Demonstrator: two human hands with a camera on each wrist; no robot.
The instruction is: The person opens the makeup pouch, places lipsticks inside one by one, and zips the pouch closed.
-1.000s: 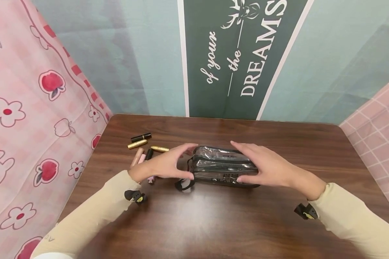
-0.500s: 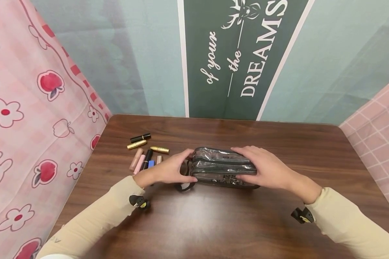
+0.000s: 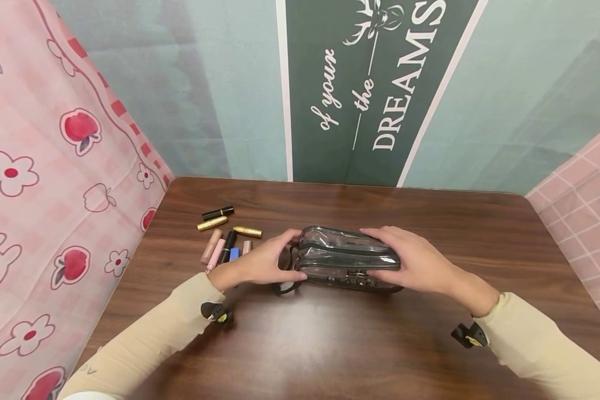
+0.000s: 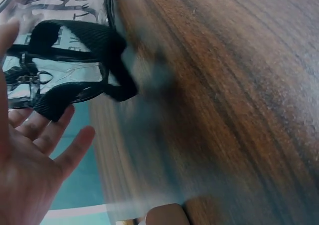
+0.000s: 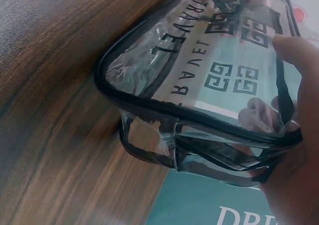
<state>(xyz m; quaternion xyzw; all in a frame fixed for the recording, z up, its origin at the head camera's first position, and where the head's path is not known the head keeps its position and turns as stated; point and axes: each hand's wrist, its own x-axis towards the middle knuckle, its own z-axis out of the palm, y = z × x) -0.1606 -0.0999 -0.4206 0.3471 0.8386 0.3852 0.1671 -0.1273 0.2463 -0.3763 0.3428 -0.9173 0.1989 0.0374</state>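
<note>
A clear cosmetic bag [image 3: 349, 256] with black trim and a zip along its top rests on the table, "TRAVEL" printed on its side. At its left end, my left hand [image 3: 267, 261] holds it between thumb and fingers, beside the black strap [image 4: 117, 60]. My right hand [image 3: 422, 262] grips the other end, thumb at the front and fingers behind. Through the clear plastic in the right wrist view, fingertips show on the far side of the bag [image 5: 192, 60]. The bag looks see-through, with no items visible inside.
Left of the bag lie several makeup tubes: a black one [image 3: 218, 213], gold ones [image 3: 247, 231], a pink one [image 3: 215, 255], a blue-ended one [image 3: 234, 254] and others partly behind the left hand. Fabric hangings border the brown wooden table [image 3: 310, 344].
Both hands have closed in on the ends of the bag, the left moving right to reach it. More of the makeup tubes, including the blue one, now show. The bag has barely moved.
</note>
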